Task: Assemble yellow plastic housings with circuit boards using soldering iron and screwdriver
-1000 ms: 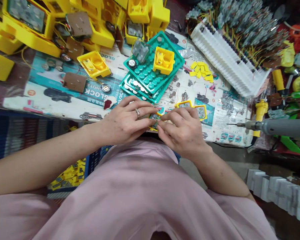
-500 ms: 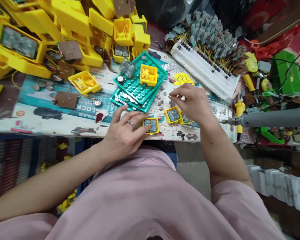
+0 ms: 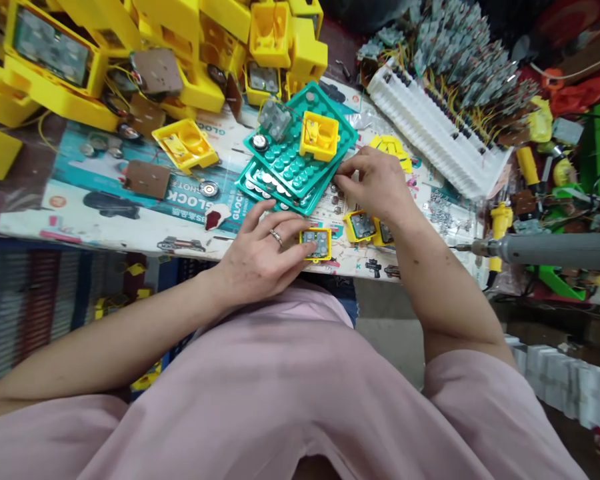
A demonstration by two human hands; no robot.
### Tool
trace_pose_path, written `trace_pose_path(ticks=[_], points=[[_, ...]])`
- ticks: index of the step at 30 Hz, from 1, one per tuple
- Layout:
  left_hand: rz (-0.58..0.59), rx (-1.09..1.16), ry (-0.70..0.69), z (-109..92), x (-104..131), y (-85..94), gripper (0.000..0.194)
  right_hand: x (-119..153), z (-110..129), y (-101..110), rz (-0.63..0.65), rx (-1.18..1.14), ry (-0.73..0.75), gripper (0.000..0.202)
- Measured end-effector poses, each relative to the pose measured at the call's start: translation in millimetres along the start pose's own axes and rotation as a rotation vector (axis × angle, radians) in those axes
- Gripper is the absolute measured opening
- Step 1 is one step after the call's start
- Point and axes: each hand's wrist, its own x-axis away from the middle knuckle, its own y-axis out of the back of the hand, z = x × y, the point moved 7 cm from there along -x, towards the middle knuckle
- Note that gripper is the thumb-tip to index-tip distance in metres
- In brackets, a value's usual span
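My left hand (image 3: 265,252) steadies a small yellow plastic case (image 3: 329,248) on the table's front part, fingers curled at its left side and thumb on the grey board inside. My right hand (image 3: 375,185) is pinched at the right edge of the upper green tray (image 3: 314,100); what is between its fingertips, if anything, is too small to make out. Beneath that wrist lie two more yellow cases with boards, the nearer one (image 3: 361,227) partly clear of the arm. A yellow housing (image 3: 320,137) sits on the upper tray, which is stacked askew on another green tray holding silvery discs.
Yellow housings (image 3: 180,33) are heaped at the back left. A white rack (image 3: 440,133) with wired grey parts stands at the back right, near flat yellow pieces (image 3: 393,152). A grey rod-shaped tool (image 3: 555,251) juts in from the right. Loose brown boards (image 3: 147,179) lie left.
My right hand has shifted left and away from me, its fingertips now at the green tray's edge. My left hand stays on the yellow case. The whole view has shifted slightly.
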Motion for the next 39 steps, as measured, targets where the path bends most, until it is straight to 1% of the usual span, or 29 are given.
trace_pose_path(ticks=[3, 5, 7, 9, 11, 13, 15, 18, 20, 23, 26, 28, 34, 36, 39], points=[[-0.012, -0.011, -0.018, -1.5, -0.9, 1.5, 0.019, -0.8, -2.8, 3.4, -0.013, -0.003, -0.042, 0.011], [-0.015, -0.005, -0.02, -1.8, -1.3, 1.8, 0.018, 4.2, -2.4, 11.9, -0.048, 0.004, -0.047, 0.013], [-0.014, -0.008, -0.016, -1.7, -1.5, 1.4, 0.018, 16.2, 4.3, 23.6, -0.095, 0.002, -0.023, 0.017], [-0.018, -0.029, -0.018, -2.0, -1.4, 0.9, 0.017, 34.7, 19.4, 33.9, -0.139, -0.036, 0.036, 0.019], [-0.013, -0.063, -0.019, -2.3, -0.9, -0.4, 0.017, 55.7, 41.3, 37.6, -0.146, -0.127, 0.141, 0.019], [0.0, -0.094, -0.016, -2.2, -0.4, -2.1, 0.017, 73.7, 62.2, 33.9, -0.117, -0.184, 0.244, 0.018], [0.003, -0.113, -0.012, -2.1, 0.0, -2.9, 0.018, 84.2, 74.3, 28.7, -0.118, -0.161, 0.295, 0.018], [-0.022, -0.109, -0.023, -3.3, 0.3, -1.7, 0.019, 87.9, 79.9, 24.2, -0.151, -0.05, 0.331, 0.019], [-0.039, -0.093, -0.036, -4.3, 0.6, -0.9, 0.019, 88.0, 82.6, 25.3, -0.171, 0.012, 0.384, 0.019], [-0.029, -0.069, -0.035, -3.8, 1.8, -2.1, 0.019, 89.8, 87.5, 29.7, -0.185, 0.078, 0.457, 0.019], [-0.007, -0.041, -0.016, -2.2, 2.8, -3.7, 0.02, 91.2, 89.4, 30.0, -0.17, 0.125, 0.467, 0.02], [-0.017, -0.043, -0.025, -3.0, 2.8, -3.0, 0.021, 91.1, 88.4, 29.3, -0.176, 0.111, 0.459, 0.019], [-0.029, -0.071, -0.023, -4.4, 1.5, -3.0, 0.019, 90.4, 82.8, 27.7, -0.229, -0.073, 0.487, 0.013], [-0.049, -0.086, -0.039, -5.6, 1.5, -2.3, 0.019, 92.5, 83.3, 28.4, -0.258, -0.058, 0.505, 0.014], [-0.066, -0.101, -0.049, -5.8, 1.9, -1.7, 0.019, 96.6, 87.3, 29.1, -0.296, 0.07, 0.531, 0.014]])
